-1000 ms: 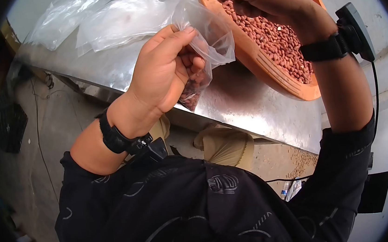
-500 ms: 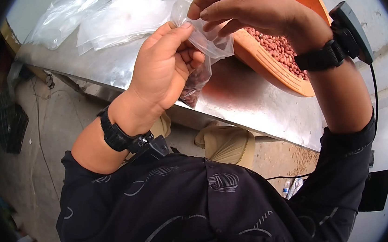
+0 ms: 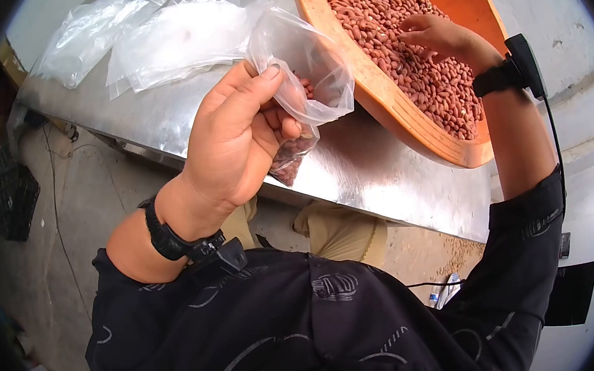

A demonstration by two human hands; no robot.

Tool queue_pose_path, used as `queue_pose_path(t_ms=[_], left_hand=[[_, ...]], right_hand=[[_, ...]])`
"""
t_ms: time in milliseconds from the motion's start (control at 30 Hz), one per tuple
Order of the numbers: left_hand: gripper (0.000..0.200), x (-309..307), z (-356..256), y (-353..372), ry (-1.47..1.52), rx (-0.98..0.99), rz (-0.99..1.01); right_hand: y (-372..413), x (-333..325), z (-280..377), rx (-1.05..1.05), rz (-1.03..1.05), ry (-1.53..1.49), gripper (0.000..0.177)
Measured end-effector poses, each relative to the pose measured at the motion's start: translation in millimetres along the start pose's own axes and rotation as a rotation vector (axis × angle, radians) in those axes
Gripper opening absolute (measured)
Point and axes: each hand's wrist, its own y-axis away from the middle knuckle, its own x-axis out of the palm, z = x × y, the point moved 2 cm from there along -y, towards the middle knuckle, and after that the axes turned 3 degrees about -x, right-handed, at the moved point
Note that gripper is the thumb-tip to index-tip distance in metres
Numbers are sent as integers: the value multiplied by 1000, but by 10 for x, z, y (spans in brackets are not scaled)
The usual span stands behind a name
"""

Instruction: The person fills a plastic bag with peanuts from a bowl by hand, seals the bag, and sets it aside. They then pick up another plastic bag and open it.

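My left hand (image 3: 227, 131) pinches the rim of a clear plastic bag (image 3: 327, 86) between thumb and fingers. The bag's mouth gapes toward the orange basin, and some reddish-brown peanuts (image 3: 286, 166) lie in its bottom. Over in the orange basin (image 3: 365, 75), my right hand (image 3: 451, 38) is at the surface of a large heap of peanuts (image 3: 399, 61). Its fingers are apart and slightly bent, with nothing seen in them.
Stacks of clear plastic bags (image 3: 187, 42) lie on the metal table (image 3: 411, 185), left of the basin. The table's near edge runs in front of my body. A bottle (image 3: 434, 295) and scattered bits (image 3: 461, 252) are on the floor below.
My right hand has left the bag's mouth and moved right, onto the peanuts in the basin. The bag's mouth is now wider, still held by my left hand.
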Motion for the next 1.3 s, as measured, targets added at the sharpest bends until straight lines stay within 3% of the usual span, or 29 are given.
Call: queue_pose_path(t_ms=[33,167,267,300,400,433,533,567,700,833,867,933,1100,1133,1300], left_hand=[[15,-9,2,-3,-1,-4,5],[15,-5,3,-2,17,-12,7],[16,5,3,0,12,-8,4],[16,4,5,-2,10,-4,4],[16,9,3,-4,3,5,0],[16,10,1,-1,1,8,-2],[16,8,-11,3,28,1,28],[16,5,-13,8,26,0,23],[15,-8,-6,1,21,-6,13],[13,4,-12,-16,5,-6,0],[13,5,-9,-23,1,-5,-6],[13,6,1,-38,-8,-2,-18],[11,39,17,-38,10,5,-19],[11,38,18,-38,16,3,-20],[12,36,-4,-10,23,-1,-24]], right_hand=[[-30,35,-6,55,11,-26,44],[-99,171,209,-113,-21,-231,54],[-362,308,409,-623,-42,-62,52],[-266,376,571,-498,-29,-66,46],[-109,508,760,-646,-326,161,36],[-39,531,795,-688,-348,115,27],[27,440,785,-410,-88,237,30],[-1,446,674,-511,-181,230,21],[107,333,521,-554,-194,303,12],[278,133,692,-490,-196,127,9],[372,76,808,-420,-156,14,8],[423,47,989,-500,-57,-279,7],[635,194,1651,-565,168,-320,17],[619,319,1688,-595,126,-335,12],[660,400,1766,-565,59,-375,21]])
